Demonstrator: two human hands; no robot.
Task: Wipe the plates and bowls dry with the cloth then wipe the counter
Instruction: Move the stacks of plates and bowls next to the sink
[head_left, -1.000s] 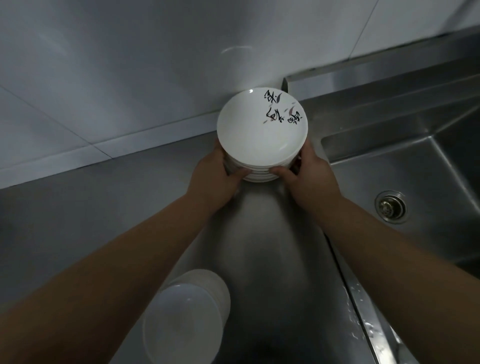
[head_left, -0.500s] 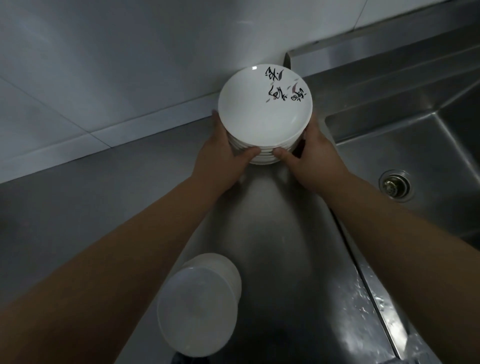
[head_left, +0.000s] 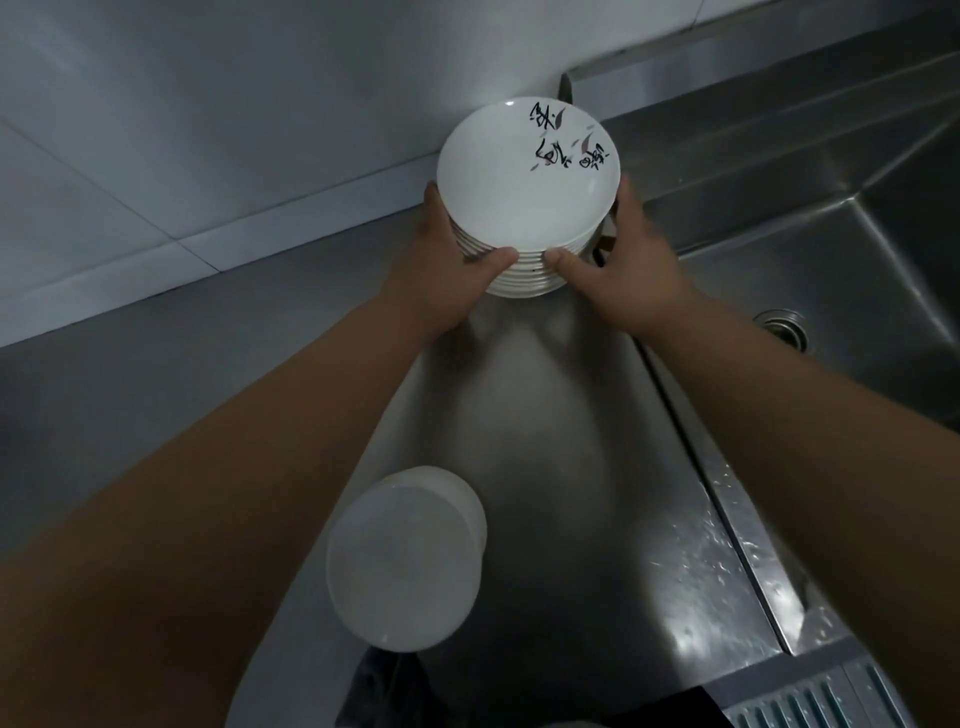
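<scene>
A steel surface (head_left: 156, 395) ran under a pale tiled wall (head_left: 208, 104), dim and grey. Near me at the lower left a stack of plain white bowls (head_left: 405, 561) stood on the steel, with a dark cloth (head_left: 379, 686) lying just beside its near edge. Farther back, close to the wall, stood the stack of plates (head_left: 524, 208), the top one marked with black brush characters. My left hand (head_left: 441, 270) clasped the stack's left side, thumb curled onto the near rims. My right hand (head_left: 628, 265) did the same on the right side, thumb against the rims, the two thumbs close but apart; the fingers (head_left: 623, 192) of both hands wrapped round the far sides. To the right lay the sink (head_left: 857, 260), its drain (head_left: 782, 327) visible past my right forearm, and droplets glistened on the sink's rim.
</scene>
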